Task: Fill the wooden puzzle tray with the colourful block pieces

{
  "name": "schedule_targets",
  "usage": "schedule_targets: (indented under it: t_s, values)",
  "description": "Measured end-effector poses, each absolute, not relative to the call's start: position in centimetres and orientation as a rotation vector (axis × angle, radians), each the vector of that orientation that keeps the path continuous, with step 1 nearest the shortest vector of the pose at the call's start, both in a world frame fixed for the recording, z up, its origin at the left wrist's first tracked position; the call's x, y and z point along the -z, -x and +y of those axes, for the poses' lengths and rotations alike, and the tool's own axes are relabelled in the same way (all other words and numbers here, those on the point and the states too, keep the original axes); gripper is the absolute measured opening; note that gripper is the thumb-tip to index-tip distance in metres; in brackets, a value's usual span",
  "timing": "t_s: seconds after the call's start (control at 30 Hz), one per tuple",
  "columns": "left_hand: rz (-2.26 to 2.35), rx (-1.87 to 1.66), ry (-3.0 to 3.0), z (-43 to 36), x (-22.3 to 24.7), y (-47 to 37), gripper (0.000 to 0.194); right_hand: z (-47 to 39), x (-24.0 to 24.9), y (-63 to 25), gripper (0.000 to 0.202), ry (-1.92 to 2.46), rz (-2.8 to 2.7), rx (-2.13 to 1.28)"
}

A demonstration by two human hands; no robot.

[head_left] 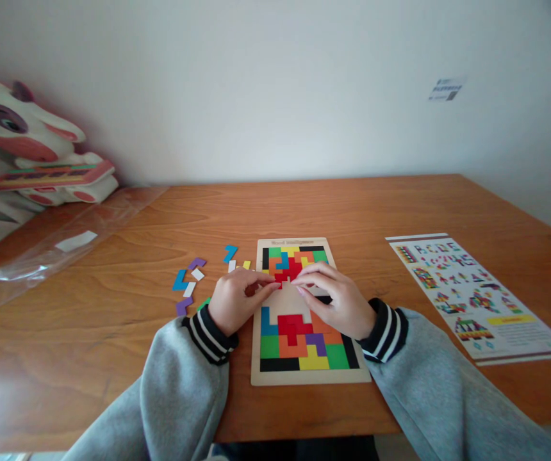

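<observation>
Over puzzle board (pixel 304 374), centre: red piece (pixel 289 275) is pinched by L hand (pixel 234 301) & R hand (pixel 336 301) fingertips; loose pieces (pixel 189 282) are scattered to L.

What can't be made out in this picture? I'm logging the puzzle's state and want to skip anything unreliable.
Head view only:
- Middle of the puzzle board: covered by the left hand and right hand, so those cells are hidden.
- Red piece at the fingertips: shape partly hidden by fingers.
- Instruction sheet: print too small to read.
- Wall label: blurred.
- Green loose piece: mostly behind the left wrist.
</observation>
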State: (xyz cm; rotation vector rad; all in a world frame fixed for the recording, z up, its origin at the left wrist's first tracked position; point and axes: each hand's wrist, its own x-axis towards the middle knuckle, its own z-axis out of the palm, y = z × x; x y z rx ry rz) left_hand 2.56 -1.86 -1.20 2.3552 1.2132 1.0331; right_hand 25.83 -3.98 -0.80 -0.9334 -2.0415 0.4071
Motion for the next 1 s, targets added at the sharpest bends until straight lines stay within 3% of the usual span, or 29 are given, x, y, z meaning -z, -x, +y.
schedule_targets:
  t_s: [0.43,1.0]
  values:
    - [0.878,-0.972,-2.726,-1.43,1.86,-2.42,0.017,-3.89,0.84,-25.95,0.017,0.943,-2.047,-0.400]
    - [0.912,-0.857,-2.780,-1.70,1.97,-2.07,0.027,-3.20,1.50,-26.76,0.020,0.996,-2.259,-0.206]
